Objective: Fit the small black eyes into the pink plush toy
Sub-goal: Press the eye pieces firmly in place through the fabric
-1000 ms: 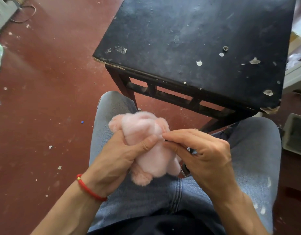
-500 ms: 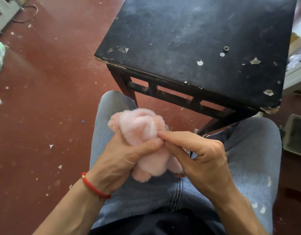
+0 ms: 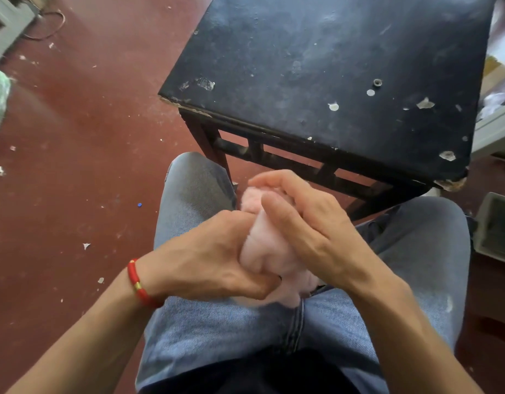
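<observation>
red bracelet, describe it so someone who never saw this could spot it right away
Start at the black stool at the top, then drop to the person's lap in blue jeans, where both hands clasp a pink plush toy. Follow the left hand back to its wrist: the red bracelet circles it. It is a bright red cord with a small gold bead, and the right hand has no band.

- A dark red painted floor (image 3: 75,137) carries scattered pale flecks.
- A worn black wooden stool (image 3: 331,66) with chipped paint stands on it.
</observation>
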`<state>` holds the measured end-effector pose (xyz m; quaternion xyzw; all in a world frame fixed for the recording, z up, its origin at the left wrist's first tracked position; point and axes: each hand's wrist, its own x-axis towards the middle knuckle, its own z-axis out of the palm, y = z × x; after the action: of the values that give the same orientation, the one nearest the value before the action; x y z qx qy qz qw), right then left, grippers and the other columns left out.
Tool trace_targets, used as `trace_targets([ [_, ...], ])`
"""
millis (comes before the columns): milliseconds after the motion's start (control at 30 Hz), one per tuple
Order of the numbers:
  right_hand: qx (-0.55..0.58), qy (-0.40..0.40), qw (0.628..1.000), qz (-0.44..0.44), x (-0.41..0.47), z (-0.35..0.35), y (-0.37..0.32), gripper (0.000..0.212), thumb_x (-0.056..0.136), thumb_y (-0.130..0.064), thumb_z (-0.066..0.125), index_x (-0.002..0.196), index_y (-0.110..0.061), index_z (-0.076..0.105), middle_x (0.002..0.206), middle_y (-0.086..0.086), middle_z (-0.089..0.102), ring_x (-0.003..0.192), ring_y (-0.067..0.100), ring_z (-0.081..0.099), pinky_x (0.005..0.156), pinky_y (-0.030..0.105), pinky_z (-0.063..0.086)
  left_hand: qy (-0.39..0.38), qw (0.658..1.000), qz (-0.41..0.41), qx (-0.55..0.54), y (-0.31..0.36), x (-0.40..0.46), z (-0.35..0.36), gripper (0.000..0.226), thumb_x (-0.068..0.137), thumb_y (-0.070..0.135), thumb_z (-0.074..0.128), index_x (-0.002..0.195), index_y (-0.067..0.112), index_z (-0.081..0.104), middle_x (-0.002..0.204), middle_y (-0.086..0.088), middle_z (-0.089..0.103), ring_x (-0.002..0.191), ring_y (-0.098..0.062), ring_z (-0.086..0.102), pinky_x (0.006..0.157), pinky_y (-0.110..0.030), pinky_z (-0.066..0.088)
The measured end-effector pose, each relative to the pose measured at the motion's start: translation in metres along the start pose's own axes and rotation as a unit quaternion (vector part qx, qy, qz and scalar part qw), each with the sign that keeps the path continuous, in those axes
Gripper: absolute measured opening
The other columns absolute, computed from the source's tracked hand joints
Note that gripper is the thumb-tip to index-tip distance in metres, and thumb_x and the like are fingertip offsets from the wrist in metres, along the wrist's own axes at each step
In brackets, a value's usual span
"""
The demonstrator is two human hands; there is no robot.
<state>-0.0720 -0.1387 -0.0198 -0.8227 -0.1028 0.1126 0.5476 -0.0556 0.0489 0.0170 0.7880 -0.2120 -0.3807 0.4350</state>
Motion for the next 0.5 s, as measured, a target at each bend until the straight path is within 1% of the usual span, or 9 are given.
trace_targets([
  [33, -0.012, 0.021, 1.000, 0.000, -0.001, -0.001, 0.002, 0.033, 0.105, -0.041, 0.051, 0.123, -0.020, 0.070, 0.106, -0.015, 0.075, 0.098, 0.006, 0.071, 0.082, 0.023, 0.053, 0.018, 1.000, 0.001, 0.012, -0.002, -0.001, -0.001, 0.014, 0.081, -0.007, 0.079, 0.085, 0.003, 0.070, 0.066, -0.007, 0.066, 0.053, -0.011, 0.057, 0.050, -0.027, 0.048],
  [100, 0.014, 0.045, 0.999, 0.020, -0.005, -0.004, 0.006, 0.033, 0.102, -0.045, 0.055, 0.111, -0.020, 0.074, 0.104, -0.011, 0.078, 0.097, 0.011, 0.074, 0.080, 0.033, 0.059, 0.063, 0.998, 0.005, 0.026, -0.008, -0.002, -0.003, 0.018, 0.079, -0.008, 0.081, 0.084, 0.005, 0.069, 0.068, -0.014, 0.065, 0.054, -0.020, 0.056, 0.049, -0.032, 0.047],
  [133, 0.033, 0.052, 0.998, 0.032, -0.009, -0.005, 0.009, 0.032, 0.101, -0.047, 0.056, 0.109, -0.022, 0.075, 0.103, -0.009, 0.079, 0.097, 0.014, 0.075, 0.080, 0.039, 0.061, 0.090, 0.995, 0.010, 0.033, -0.012, -0.003, -0.003, 0.022, 0.078, -0.007, 0.081, 0.084, 0.010, 0.069, 0.069, -0.013, 0.065, 0.056, -0.020, 0.056, 0.051, -0.031, 0.047],
  [167, 0.049, 0.056, 0.996, 0.038, -0.013, -0.005, 0.010, 0.031, 0.100, -0.048, 0.057, 0.107, -0.024, 0.075, 0.103, -0.009, 0.079, 0.096, 0.014, 0.076, 0.079, 0.040, 0.062, 0.114, 0.992, 0.016, 0.041, -0.014, -0.004, -0.003, 0.027, 0.076, -0.007, 0.082, 0.085, 0.016, 0.070, 0.069, -0.009, 0.066, 0.057, -0.013, 0.056, 0.052, -0.025, 0.047],
  [233, 0.071, 0.060, 0.995, 0.041, -0.022, -0.004, 0.010, 0.028, 0.101, -0.050, 0.057, 0.105, -0.028, 0.075, 0.100, -0.011, 0.079, 0.092, 0.013, 0.076, 0.073, 0.034, 0.061, 0.143, 0.988, 0.022, 0.057, -0.017, -0.005, 0.000, 0.033, 0.072, -0.007, 0.084, 0.094, 0.015, 0.075, 0.074, 0.001, 0.072, 0.063, -0.004, 0.062, 0.058, -0.016, 0.048],
  [333, 0.102, 0.068, 0.991, 0.046, -0.035, 0.001, 0.007, 0.023, 0.102, -0.048, 0.059, 0.107, -0.030, 0.075, 0.102, -0.013, 0.079, 0.090, 0.011, 0.076, 0.069, 0.024, 0.059, 0.176, 0.979, 0.052, 0.093, -0.021, -0.004, 0.005, 0.035, 0.074, -0.003, 0.091, 0.105, 0.008, 0.079, 0.088, 0.003, 0.079, 0.076, -0.004, 0.070, 0.069, -0.015, 0.052],
  [400, 0.113, 0.082, 0.989, 0.043, -0.043, 0.004, 0.005, 0.021, 0.103, -0.045, 0.060, 0.108, -0.031, 0.074, 0.103, -0.014, 0.079, 0.090, 0.008, 0.075, 0.072, 0.021, 0.058, 0.189, 0.971, 0.092, 0.113, -0.023, -0.004, 0.007, 0.023, 0.083, 0.004, 0.085, 0.105, 0.005, 0.077, 0.092, 0.000, 0.078, 0.082, -0.012, 0.072, 0.072, -0.020, 0.054],
  [433, 0.118, 0.085, 0.989, 0.039, -0.046, 0.004, 0.004, 0.020, 0.104, -0.044, 0.060, 0.109, -0.031, 0.073, 0.103, -0.014, 0.078, 0.091, 0.008, 0.074, 0.074, 0.020, 0.057, 0.191, 0.966, 0.114, 0.130, -0.024, -0.004, 0.008, 0.020, 0.085, 0.001, 0.080, 0.105, 0.003, 0.076, 0.094, -0.002, 0.077, 0.084, -0.017, 0.072, 0.074, -0.025, 0.056],
  [500, 0.120, 0.083, 0.989, 0.037, -0.052, 0.005, 0.003, 0.019, 0.104, -0.045, 0.060, 0.113, -0.032, 0.072, 0.102, -0.009, 0.076, 0.090, 0.011, 0.072, 0.074, 0.022, 0.057, 0.201, 0.953, 0.150, 0.171, -0.026, -0.004, 0.011, 0.025, 0.084, -0.014, 0.074, 0.104, 0.001, 0.072, 0.099, -0.006, 0.074, 0.088, -0.023, 0.071, 0.077, -0.033, 0.056],
])
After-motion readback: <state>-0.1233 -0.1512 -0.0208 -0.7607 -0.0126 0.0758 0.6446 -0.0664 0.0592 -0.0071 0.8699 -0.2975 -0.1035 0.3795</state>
